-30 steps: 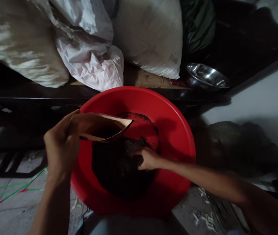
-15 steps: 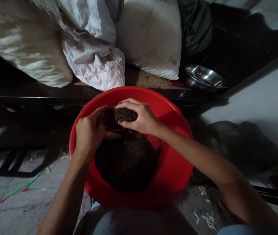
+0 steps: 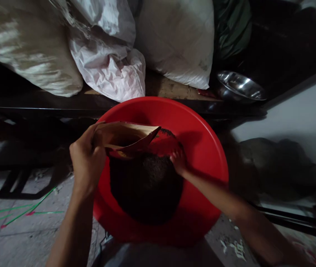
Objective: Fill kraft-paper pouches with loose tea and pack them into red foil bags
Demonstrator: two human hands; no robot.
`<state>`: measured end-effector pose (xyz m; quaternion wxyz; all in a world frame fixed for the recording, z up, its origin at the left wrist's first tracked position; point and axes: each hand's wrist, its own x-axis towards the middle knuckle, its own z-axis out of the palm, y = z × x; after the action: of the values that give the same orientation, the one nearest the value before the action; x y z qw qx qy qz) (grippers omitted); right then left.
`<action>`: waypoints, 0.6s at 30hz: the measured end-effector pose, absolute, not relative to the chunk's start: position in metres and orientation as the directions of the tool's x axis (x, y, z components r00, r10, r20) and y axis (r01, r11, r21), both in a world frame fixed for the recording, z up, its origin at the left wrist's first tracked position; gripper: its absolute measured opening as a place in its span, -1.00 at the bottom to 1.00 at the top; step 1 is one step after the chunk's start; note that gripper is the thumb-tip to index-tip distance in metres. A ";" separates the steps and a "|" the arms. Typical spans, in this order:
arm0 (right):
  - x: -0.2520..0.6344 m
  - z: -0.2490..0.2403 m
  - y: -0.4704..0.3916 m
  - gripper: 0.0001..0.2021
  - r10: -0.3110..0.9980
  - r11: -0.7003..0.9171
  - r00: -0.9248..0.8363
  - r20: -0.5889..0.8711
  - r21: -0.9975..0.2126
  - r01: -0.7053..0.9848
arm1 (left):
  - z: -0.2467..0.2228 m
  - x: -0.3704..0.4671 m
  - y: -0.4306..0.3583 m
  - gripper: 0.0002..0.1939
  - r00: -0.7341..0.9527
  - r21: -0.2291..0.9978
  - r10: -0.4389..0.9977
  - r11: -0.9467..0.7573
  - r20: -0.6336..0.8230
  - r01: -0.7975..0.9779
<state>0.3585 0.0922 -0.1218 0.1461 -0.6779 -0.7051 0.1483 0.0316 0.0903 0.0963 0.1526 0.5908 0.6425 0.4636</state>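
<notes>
A large red basin (image 3: pixel 202 148) holds a heap of dark, loose material (image 3: pixel 146 193). My left hand (image 3: pixel 88 155) is closed on the left end of a paper bag (image 3: pixel 138 133), whose mouth gapes upward over the basin's far left part. Down in the basin, at the right edge of the dark heap, is my right hand (image 3: pixel 178 159). Its fingers are blurred and dim, so their closing and anything in them cannot be made out.
White sacks (image 3: pixel 174 40) and a crumpled white bag (image 3: pixel 113 70) rest on a dark shelf behind the basin. A metal bowl (image 3: pixel 239 87) is at its right. Green sticks (image 3: pixel 35 205) lie on the floor at left.
My right hand has let go of its clump of dark material and moved down and right to the heap. My left hand has shifted left, and the bag's open mouth now shows.
</notes>
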 end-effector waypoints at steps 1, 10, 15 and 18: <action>0.350 -0.140 0.084 -0.52 0.998 -0.011 -0.015 -0.056 -0.435 0.901 | 0.095 0.030 0.090 -0.65 -0.259 0.781 0.896 -0.137 0.360 0.609; 0.258 -0.149 0.071 -0.31 0.894 0.023 -0.365 -0.259 -0.787 0.616 | 0.070 0.036 0.094 -0.64 -0.376 0.796 0.786 -0.228 0.491 0.561; 0.245 -0.116 0.055 0.08 0.754 0.030 -0.535 -0.382 -0.793 0.608 | 0.071 0.041 0.095 -0.65 -0.350 0.795 0.797 -0.248 0.493 0.554; 0.245 -0.104 0.044 -0.17 0.759 0.081 -0.519 -0.392 -0.735 0.673 | 0.075 0.040 0.090 -0.65 -0.326 0.791 0.822 -0.223 0.467 0.570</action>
<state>0.2448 0.0437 -0.1036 0.0457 -0.4881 -0.7337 0.4705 0.0402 0.0901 0.0747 0.1172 0.5685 0.6121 0.5371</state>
